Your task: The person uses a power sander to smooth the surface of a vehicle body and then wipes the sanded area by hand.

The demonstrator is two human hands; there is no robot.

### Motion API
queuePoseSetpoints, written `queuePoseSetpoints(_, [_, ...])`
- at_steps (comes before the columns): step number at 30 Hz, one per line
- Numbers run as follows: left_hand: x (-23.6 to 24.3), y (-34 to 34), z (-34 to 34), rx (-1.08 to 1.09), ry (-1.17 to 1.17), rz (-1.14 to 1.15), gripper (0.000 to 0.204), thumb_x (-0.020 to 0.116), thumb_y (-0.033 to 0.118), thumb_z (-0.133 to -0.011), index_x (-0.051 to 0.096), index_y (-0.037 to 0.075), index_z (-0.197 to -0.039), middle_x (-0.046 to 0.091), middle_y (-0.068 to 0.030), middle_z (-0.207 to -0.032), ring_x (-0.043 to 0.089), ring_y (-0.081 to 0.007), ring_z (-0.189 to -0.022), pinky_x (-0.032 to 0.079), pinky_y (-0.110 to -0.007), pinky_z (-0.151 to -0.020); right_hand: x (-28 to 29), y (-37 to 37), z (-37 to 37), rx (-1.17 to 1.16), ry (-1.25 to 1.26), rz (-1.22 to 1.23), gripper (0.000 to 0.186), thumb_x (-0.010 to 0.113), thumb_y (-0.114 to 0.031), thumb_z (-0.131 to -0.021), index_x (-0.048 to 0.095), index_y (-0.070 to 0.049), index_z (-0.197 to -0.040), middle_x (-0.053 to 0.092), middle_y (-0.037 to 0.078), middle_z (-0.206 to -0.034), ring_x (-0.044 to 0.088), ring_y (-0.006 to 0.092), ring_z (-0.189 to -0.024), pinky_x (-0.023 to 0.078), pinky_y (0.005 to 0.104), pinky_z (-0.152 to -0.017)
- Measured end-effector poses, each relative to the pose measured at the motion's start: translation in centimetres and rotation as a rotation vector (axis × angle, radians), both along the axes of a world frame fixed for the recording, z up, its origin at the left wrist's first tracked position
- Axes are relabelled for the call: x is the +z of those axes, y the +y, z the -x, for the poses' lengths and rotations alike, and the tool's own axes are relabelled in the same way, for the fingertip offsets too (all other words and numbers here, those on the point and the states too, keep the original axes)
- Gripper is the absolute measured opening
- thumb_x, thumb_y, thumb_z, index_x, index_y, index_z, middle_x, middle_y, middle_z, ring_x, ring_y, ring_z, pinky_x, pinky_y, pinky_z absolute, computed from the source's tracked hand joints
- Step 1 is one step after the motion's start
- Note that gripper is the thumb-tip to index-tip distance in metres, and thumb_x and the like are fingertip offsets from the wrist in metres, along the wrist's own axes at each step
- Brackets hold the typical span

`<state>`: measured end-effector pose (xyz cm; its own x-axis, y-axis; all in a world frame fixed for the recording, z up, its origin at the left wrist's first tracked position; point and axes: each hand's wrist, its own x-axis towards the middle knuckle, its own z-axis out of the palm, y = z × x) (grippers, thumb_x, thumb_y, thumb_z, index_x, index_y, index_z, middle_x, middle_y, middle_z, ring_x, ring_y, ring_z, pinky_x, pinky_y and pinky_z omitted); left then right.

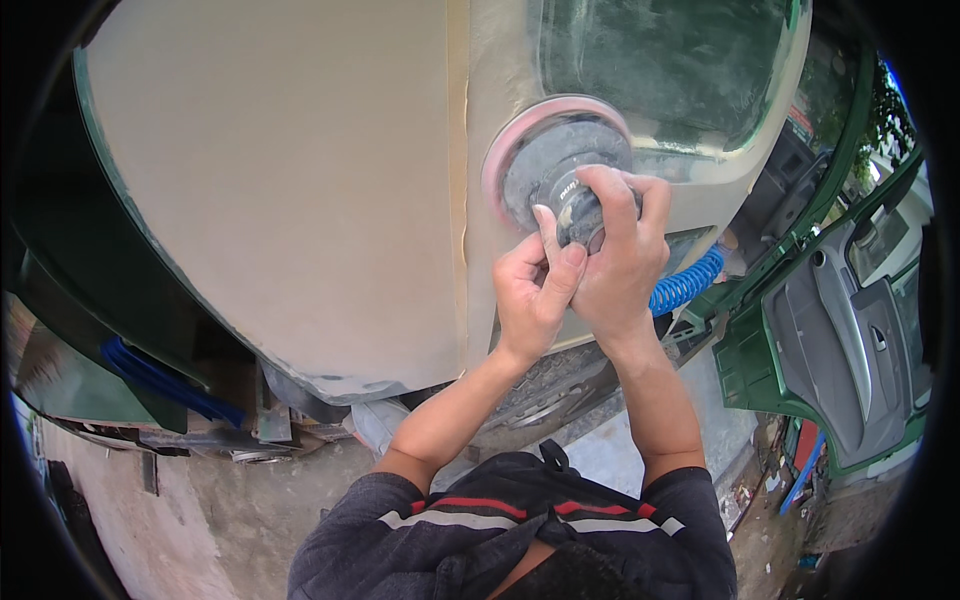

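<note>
A round sander (542, 160) with a dark grey body and a pink-edged disc lies against the beige-coated car body (300, 200), just right of a raised seam. My right hand (625, 265) is wrapped over the sander's head from the right, its fingers curled on top. From below left, my left hand (528, 305) grips the same tool, thumb and fingers closed at its near end. Both hands touch each other there. Part of the disc is hidden under the sander's body. Whether the disc is spinning I cannot tell.
A coiled blue hose (688, 283) runs right of my right wrist. Beyond the sander is a dusty green-tinted window (660, 70). An open green car door (840, 350) with grey trim stands at the right. Debris lies on the floor near it. A tyre (545, 395) shows below my hands.
</note>
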<state>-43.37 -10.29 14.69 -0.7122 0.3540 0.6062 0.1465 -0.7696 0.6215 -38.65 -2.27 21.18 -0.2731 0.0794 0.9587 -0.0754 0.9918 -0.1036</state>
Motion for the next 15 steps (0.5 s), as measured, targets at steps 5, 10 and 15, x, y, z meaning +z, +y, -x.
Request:
queuePoseSetpoints(5, [-3.4, -0.2, -1.3, 0.023, 0.007, 0.031, 0.038, 0.071, 0.03, -0.1, 0.068, -0.006, -0.113, 0.068, -0.0045, -0.1, 0.06, -0.0088, -0.091, 0.049, -0.025, -0.08, -3.7, 0.0, -1.0, -0.024, -0.008, 0.017, 0.045, 0.082, -0.029, -0.082, 0.065, -0.021, -0.123, 0.053, 0.017, -0.112, 0.067, 0.0363, -0.092, 0.057, 0.0429, -0.063])
queuePoseSetpoints(10, [2.2, -0.2, 0.9, -0.021, 0.002, 0.0, 0.036, 0.072, 0.03, -0.1, 0.069, -0.005, -0.108, 0.065, -0.0014, -0.093, 0.054, -0.0051, -0.083, 0.045, -0.022, -0.069, 2.1, -0.6, 0.5, 0.01, 0.004, 0.027, 0.045, 0.084, -0.027, -0.08, 0.066, -0.02, -0.121, 0.053, 0.017, -0.112, 0.067, 0.0358, -0.092, 0.057, 0.0422, -0.063])
queuePoseSetpoints(15, [-3.0, -0.6, -1.0, 0.052, 0.004, 0.067, 0.043, 0.072, 0.03, -0.099, 0.068, -0.008, -0.117, 0.07, -0.0082, -0.105, 0.062, -0.0113, -0.096, 0.051, -0.027, -0.084, -3.3, -0.4, -0.7, -0.014, -0.02, 0.023, 0.044, 0.085, -0.026, -0.079, 0.067, -0.019, -0.119, 0.053, 0.016, -0.111, 0.067, 0.0355, -0.092, 0.058, 0.0418, -0.063])
